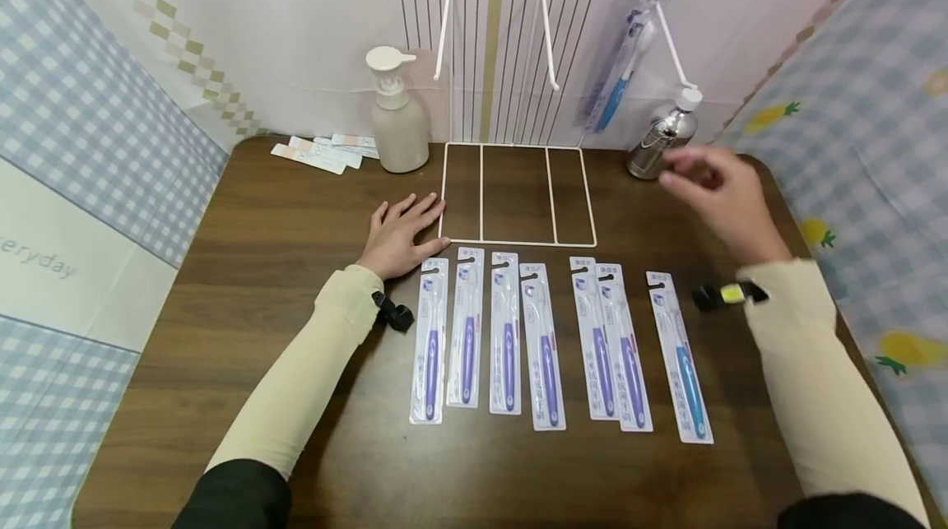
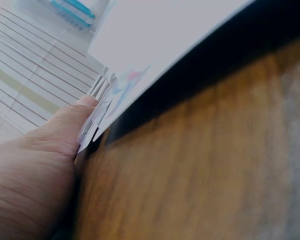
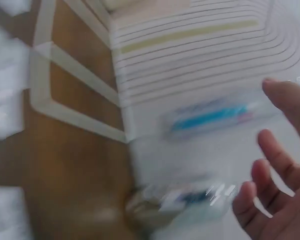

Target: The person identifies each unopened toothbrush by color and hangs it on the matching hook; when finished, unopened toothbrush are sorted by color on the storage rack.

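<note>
My left hand point(image 1: 400, 237) lies with fingers spread on the table, fingertips at the front left corner of a white wire rack point(image 1: 518, 243). Just below it, several packaged toothbrushes with purple handles point(image 1: 468, 327) lie in a row. A packaged blue toothbrush point(image 1: 681, 356) lies at the row's right end. My right hand point(image 1: 729, 200) is raised beside a silver bottle point(image 1: 662, 138), fingers loosely bent and holding nothing. Blue toothbrush packs point(image 1: 622, 60) hang from the rack's right hook, and the right wrist view shows a hanging pack point(image 3: 210, 117) near my fingers.
Two white hooks point(image 1: 444, 27) stick out at the left and middle of the rack, with no packs on them. A pump bottle point(image 1: 400, 130) stands left of the rack, next to small flat packets point(image 1: 318, 155). Patterned curtains point(image 1: 866, 142) close in the table's sides.
</note>
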The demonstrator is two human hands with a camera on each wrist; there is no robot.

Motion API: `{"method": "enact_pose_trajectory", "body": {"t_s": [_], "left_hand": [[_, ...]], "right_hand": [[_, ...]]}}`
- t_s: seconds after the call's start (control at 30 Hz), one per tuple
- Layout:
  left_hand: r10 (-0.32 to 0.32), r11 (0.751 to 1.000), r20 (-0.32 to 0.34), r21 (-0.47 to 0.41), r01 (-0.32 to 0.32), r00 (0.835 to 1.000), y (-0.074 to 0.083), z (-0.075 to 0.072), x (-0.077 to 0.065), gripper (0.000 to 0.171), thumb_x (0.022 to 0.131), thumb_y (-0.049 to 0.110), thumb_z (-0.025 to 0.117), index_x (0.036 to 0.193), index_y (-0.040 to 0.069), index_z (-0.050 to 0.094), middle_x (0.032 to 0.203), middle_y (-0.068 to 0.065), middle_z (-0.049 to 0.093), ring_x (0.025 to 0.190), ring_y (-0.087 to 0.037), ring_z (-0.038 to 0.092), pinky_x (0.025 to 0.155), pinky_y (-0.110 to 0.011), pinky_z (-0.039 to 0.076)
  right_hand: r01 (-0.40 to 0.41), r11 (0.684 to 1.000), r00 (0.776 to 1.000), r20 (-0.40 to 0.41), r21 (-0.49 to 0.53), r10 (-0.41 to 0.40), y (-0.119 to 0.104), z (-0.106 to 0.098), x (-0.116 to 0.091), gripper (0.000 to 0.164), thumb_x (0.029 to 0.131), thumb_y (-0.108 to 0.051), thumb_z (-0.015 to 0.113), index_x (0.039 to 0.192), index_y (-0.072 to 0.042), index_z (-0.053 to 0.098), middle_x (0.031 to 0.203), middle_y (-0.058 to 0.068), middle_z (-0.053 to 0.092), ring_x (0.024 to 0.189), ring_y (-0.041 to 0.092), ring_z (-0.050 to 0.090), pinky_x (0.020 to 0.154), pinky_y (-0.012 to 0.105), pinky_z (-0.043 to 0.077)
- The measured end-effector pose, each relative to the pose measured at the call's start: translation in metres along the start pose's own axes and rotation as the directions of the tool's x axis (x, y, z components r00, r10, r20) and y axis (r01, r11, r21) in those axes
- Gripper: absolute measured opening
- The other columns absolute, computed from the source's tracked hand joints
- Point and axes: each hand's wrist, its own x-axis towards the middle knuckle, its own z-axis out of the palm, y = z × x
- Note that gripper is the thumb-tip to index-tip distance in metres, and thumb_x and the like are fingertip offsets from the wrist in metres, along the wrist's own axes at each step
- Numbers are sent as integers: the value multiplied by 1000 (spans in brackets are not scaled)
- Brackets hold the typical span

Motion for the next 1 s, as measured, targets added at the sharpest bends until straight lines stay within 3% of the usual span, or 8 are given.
{"method": "enact_pose_trajectory", "body": {"t_s": [0.07, 0.2, 0.33, 0.43, 0.53, 0.77, 0.9, 1.0], "left_hand": [[1, 1000, -4, 1, -1, 1000, 0, -2, 1, 75, 105, 57, 58, 168, 26, 32, 175, 5, 22, 162, -28, 14, 125, -60, -2], [2, 1000, -11, -7, -3, 1000, 1, -4, 2, 74, 105, 57, 57, 168, 27, 32, 175, 6, 21, 162, -27, 13, 125, -60, -3], [-10, 1000, -19, -9, 10, 1000, -2, -3, 0, 74, 105, 57, 58, 168, 27, 32, 175, 6, 22, 162, -27, 13, 125, -60, -3], [-17, 1000, -26, -8, 17, 1000, -4, -2, -2, 75, 105, 57, 58, 168, 28, 32, 175, 5, 22, 162, -28, 13, 125, -60, -2], [-20, 1000, -24, -12, 20, 1000, -4, -1, -3, 75, 105, 57, 58, 168, 28, 31, 175, 5, 22, 162, -27, 13, 125, -60, -3], [-7, 1000, -19, -7, 7, 1000, -4, 1, 0, 75, 105, 57, 57, 168, 28, 32, 175, 5, 22, 162, -28, 13, 125, -60, -2], [-1, 1000, -10, -2, 1, 1000, -4, 3, 1, 74, 105, 57, 57, 168, 28, 31, 175, 6, 22, 162, -28, 13, 125, -60, -3], [-1, 1000, 2, -3, 1, 1000, -3, 4, 2, 74, 105, 57, 57, 168, 28, 31, 175, 6, 22, 162, -28, 13, 125, -60, -3]], "right_hand": [[-48, 996, 997, 59, -81, 53, 18, -6, -34, 36, 97, -12, 78, 132, -7, 72, 109, -7, 65, 87, 12, 54, 72, 19, 44], [-113, 971, 977, 154, -211, 147, 51, -15, -87, 38, 98, -17, 79, 135, -9, 71, 107, -2, 64, 80, 15, 52, 66, 23, 43], [-55, 937, 944, 286, -346, 161, 71, -16, -115, 43, 97, -23, 80, 138, -12, 71, 106, 3, 62, 78, 16, 48, 64, 27, 41], [9, 923, 927, 350, -385, 137, 77, -10, -123, 48, 95, -24, 82, 140, -12, 70, 104, 6, 59, 82, 18, 46, 67, 29, 41], [28, 916, 932, 341, -401, 121, 79, -4, -127, 50, 93, -25, 85, 139, -12, 71, 102, 7, 58, 83, 19, 44, 67, 30, 41], [-79, 934, 958, 233, -348, 168, 82, -4, -136, 44, 93, -26, 84, 134, -13, 76, 121, 10, 63, 89, 18, 50, 71, 22, 41], [-141, 953, 958, 206, -268, 200, 77, -7, -137, 40, 96, -24, 82, 134, -15, 75, 111, 5, 70, 83, 14, 57, 68, 20, 46], [-126, 968, 969, 183, -219, 168, 67, -9, -133, 39, 95, -18, 82, 133, -13, 74, 97, 1, 71, 75, 13, 58, 63, 20, 47]]}}
